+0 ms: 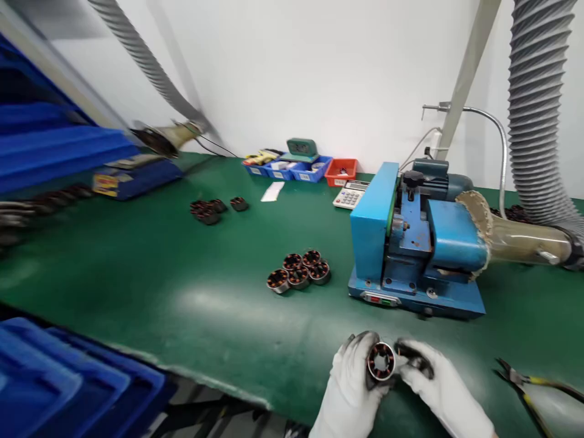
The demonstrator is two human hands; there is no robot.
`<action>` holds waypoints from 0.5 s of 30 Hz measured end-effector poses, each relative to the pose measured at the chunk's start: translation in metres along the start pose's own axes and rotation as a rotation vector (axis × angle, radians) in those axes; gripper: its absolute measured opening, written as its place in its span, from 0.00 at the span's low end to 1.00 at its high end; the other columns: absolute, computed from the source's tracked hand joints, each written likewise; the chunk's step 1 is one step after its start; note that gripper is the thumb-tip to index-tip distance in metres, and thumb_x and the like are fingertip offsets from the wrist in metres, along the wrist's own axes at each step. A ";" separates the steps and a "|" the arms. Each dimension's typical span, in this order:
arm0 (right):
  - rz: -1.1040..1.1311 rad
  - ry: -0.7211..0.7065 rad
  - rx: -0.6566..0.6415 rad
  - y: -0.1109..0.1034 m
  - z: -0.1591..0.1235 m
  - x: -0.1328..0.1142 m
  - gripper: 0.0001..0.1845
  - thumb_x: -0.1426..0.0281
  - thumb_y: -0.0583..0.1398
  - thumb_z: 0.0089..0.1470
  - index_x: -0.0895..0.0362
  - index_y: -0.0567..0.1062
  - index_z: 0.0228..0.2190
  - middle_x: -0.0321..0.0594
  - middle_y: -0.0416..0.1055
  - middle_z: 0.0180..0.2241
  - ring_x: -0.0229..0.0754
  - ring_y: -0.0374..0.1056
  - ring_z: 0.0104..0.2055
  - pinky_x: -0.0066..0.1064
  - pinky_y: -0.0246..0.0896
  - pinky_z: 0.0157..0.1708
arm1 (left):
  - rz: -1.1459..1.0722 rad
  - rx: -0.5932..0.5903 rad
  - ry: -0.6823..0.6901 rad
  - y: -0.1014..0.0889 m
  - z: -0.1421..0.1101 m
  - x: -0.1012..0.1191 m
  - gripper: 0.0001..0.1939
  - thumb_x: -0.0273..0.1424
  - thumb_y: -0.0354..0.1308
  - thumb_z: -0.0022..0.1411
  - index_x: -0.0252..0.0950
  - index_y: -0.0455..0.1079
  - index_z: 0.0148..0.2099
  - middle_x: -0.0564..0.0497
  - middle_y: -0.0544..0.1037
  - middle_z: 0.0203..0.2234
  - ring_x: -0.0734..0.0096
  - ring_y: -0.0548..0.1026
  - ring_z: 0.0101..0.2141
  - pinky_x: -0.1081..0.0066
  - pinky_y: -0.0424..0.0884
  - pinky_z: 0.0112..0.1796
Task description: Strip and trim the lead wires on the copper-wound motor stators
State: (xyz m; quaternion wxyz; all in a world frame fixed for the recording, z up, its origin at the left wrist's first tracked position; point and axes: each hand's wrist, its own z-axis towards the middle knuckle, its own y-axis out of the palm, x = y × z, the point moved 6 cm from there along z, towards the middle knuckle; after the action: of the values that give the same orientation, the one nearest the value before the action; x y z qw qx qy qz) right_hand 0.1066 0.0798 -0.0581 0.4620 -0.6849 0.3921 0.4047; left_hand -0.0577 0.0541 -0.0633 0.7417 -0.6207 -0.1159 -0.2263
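Note:
A ring-shaped motor stator (375,366), with copper windings around its inner teeth and a metal outer rim, faces up near the front edge of the bench. My left hand (349,386), in a white glove with dark fingertips, is closed around its left side and underside. My right hand (438,380), gloved the same way, is beside its right edge with thumb and fingers drawn together; whatever sits between those fingertips is too blurred to name. Several similar stators (298,275) stand grouped on the bench ahead and left of my hands.
A blue belt-grinder-like machine (413,243) with a duct hose (541,109) stands beyond my hands. Pliers (520,380) lie at right. Farther back are more stators (205,211), a calculator (350,194), a red bin (341,170) and blue bins (311,170). Blue trays (86,377) are at lower left.

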 end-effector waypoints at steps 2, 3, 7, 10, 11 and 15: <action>0.103 -0.013 0.044 0.003 0.008 -0.012 0.16 0.69 0.63 0.40 0.56 0.79 0.36 0.43 0.75 0.38 0.48 0.71 0.40 0.35 0.66 0.43 | -0.063 0.023 0.080 0.011 -0.006 0.015 0.48 0.28 0.62 0.50 0.36 0.35 0.65 0.37 0.67 0.55 0.48 0.67 0.53 0.53 0.65 0.50; 0.154 -0.012 0.066 0.005 0.011 -0.015 0.13 0.71 0.63 0.39 0.56 0.79 0.33 0.42 0.74 0.35 0.47 0.70 0.38 0.35 0.65 0.41 | -0.091 0.002 0.064 0.015 -0.005 0.018 0.52 0.28 0.62 0.50 0.36 0.29 0.66 0.36 0.66 0.55 0.47 0.66 0.53 0.53 0.66 0.49; 0.325 0.032 0.171 0.012 0.017 -0.014 0.02 0.71 0.65 0.39 0.58 0.78 0.21 0.39 0.71 0.25 0.42 0.68 0.30 0.32 0.63 0.33 | -0.189 -0.100 -0.057 0.019 0.006 0.019 0.51 0.29 0.62 0.48 0.36 0.34 0.66 0.37 0.68 0.52 0.48 0.68 0.51 0.56 0.69 0.46; 0.506 0.074 0.236 0.003 0.017 -0.008 0.10 0.66 0.67 0.38 0.60 0.76 0.21 0.37 0.69 0.20 0.34 0.61 0.20 0.26 0.56 0.19 | -0.193 -0.088 -0.028 0.014 0.009 0.021 0.51 0.28 0.64 0.47 0.37 0.35 0.65 0.36 0.67 0.52 0.48 0.68 0.51 0.56 0.68 0.47; 0.575 0.076 0.261 -0.004 0.017 -0.007 0.12 0.64 0.68 0.38 0.60 0.76 0.22 0.36 0.69 0.19 0.32 0.58 0.18 0.23 0.52 0.16 | -0.184 -0.077 -0.016 0.014 0.008 0.021 0.53 0.27 0.64 0.46 0.38 0.34 0.65 0.37 0.67 0.52 0.48 0.68 0.51 0.56 0.68 0.47; 0.807 -0.009 0.443 -0.056 0.011 -0.006 0.17 0.57 0.69 0.37 0.55 0.74 0.27 0.31 0.69 0.25 0.29 0.62 0.22 0.20 0.55 0.20 | -0.151 -0.059 0.021 0.015 0.005 0.022 0.57 0.29 0.67 0.44 0.43 0.29 0.65 0.39 0.66 0.54 0.46 0.66 0.53 0.53 0.66 0.49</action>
State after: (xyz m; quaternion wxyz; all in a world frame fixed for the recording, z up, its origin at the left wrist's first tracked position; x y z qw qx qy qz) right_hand 0.1535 0.1062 -0.0375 0.4045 -0.3602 0.7025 0.4616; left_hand -0.0309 0.0562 -0.0655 0.7049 -0.6295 -0.1481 -0.2914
